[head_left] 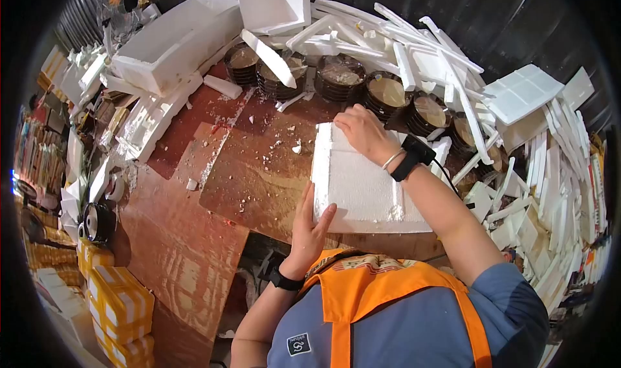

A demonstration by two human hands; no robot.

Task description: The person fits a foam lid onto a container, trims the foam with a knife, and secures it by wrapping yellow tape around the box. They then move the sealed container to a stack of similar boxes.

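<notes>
A white foam box or block [362, 187] lies on the brown wooden worktop in front of my body, with a raised strip along its left side. My left hand [309, 229] rests against its near left edge, thumb and fingers apart. Over its far edge is my right hand [363, 133], fingers bent and drawn together. Whatever those fingers pinch, if anything, is hidden beneath them. Both wrists wear black bands, and a dark cable runs from the right one.
Several stacks of dark round rolls [339, 77] line the back. Foam strips [446, 57] pile up behind and at right. A large foam box [171, 44] stands back left. Yellow-taped boxes [119, 303] sit lower left. Foam crumbs [297, 147] litter the worktop [174, 232].
</notes>
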